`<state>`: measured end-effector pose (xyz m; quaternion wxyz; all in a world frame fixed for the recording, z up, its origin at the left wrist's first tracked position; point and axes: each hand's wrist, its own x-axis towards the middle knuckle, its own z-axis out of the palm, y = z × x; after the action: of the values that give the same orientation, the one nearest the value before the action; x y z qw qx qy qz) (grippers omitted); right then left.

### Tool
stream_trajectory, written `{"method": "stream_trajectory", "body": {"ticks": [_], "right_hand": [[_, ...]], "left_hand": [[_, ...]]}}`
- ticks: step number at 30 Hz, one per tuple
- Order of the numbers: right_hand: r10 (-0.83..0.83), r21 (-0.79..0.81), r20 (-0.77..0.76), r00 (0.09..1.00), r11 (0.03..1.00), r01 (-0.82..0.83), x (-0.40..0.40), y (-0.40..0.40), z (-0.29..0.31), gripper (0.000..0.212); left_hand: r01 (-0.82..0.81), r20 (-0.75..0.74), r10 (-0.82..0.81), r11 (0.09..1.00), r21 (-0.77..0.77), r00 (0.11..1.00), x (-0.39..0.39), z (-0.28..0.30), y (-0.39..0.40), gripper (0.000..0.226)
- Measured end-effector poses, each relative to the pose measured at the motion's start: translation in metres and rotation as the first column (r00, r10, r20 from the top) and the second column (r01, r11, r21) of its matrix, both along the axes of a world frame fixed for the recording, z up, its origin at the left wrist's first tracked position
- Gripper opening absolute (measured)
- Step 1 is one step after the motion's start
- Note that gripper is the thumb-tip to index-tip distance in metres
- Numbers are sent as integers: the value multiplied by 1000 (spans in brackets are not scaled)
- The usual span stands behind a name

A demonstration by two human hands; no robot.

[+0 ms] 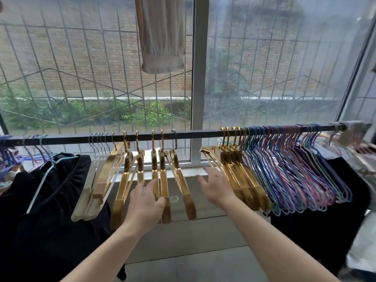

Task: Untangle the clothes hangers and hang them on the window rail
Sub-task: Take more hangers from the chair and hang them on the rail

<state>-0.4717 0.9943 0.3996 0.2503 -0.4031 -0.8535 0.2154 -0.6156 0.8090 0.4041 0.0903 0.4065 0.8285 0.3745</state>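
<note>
- At the far left, the window rail (pixel 67 139) carries a few thin purple wire hangers (pixel 12 155) and a black garment (pixel 50 200) on a pale blue hanger, then a small set of white hangers (pixel 89 192) hooked side by side.
- Next come the loose gold hangers (pixel 126 180), spread unevenly along the rail and tilted at different angles; these look like the ones being sorted now.
- The left hand (pixel 145 204) is on the lower bars of two middle gold hangers, its fingers (pixel 160 200) curled round the edge of one.
- To do this well, I would free one hook at a time, lift it clear of its neighbour, and keep the bars parallel so they do not cross again.
- The right hand (pixel 215 188) is blurred, fingers spread and grasping nothing, just beside the packed gold hangers (pixel 240 180); it could steady that bunch while the left slides its hangers over.
- Further right hangs a dense row of pastel wire hangers (pixel 295 176) above dark cloth.
- No surface carries anything here: below are a pale sill (pixel 189 171), wall and grey floor tiles (pixel 183 267).
- Behind the rail, the window shows metal bars, a brick wall and greenery; a beige garment (pixel 162 37) hangs overhead.
</note>
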Motion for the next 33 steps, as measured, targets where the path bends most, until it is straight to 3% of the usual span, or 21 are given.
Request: {"method": "stream_trajectory", "body": {"ticks": [3,5,6,8,10,12,16,19,22,29,33], "right_hand": [[-339,261,159,927,920,292,49,54,9,62],[-369,199,300,879,926,321,70,72,11,77],[-344,145,304,888,938,314,74,78,10,79],[-315,56,223,923,949,311,77,84,7,69],[-315,-4,134,940,948,318,83,88,6,52],[-301,0,141,943,953,304,93,92,3,41],[-246,33,138,959,969,244,106,99,-6,26],[-191,23,80,978,982,189,110,105,-10,17],[-104,25,9,995,994,103,104,100,-14,16],[60,-61,-114,992,996,-67,70,74,-16,20],[126,-129,-193,973,980,-153,47,55,-10,17]], "left_hand": [[16,-198,1,996,84,980,11,1,7,60],[76,-225,-32,979,190,974,23,4,21,50],[113,-176,-75,969,221,982,34,7,34,45],[172,58,-190,958,228,980,58,14,69,37],[191,339,-238,968,165,910,88,21,107,29],[183,534,-234,972,146,812,119,21,145,14],[49,727,-162,983,175,667,152,6,196,31],[-82,752,-83,980,180,654,149,-13,222,15],[-225,796,-29,953,206,605,142,-16,222,19],[-362,771,130,922,137,624,121,8,167,30],[-305,706,139,945,114,694,99,25,134,23]]}}
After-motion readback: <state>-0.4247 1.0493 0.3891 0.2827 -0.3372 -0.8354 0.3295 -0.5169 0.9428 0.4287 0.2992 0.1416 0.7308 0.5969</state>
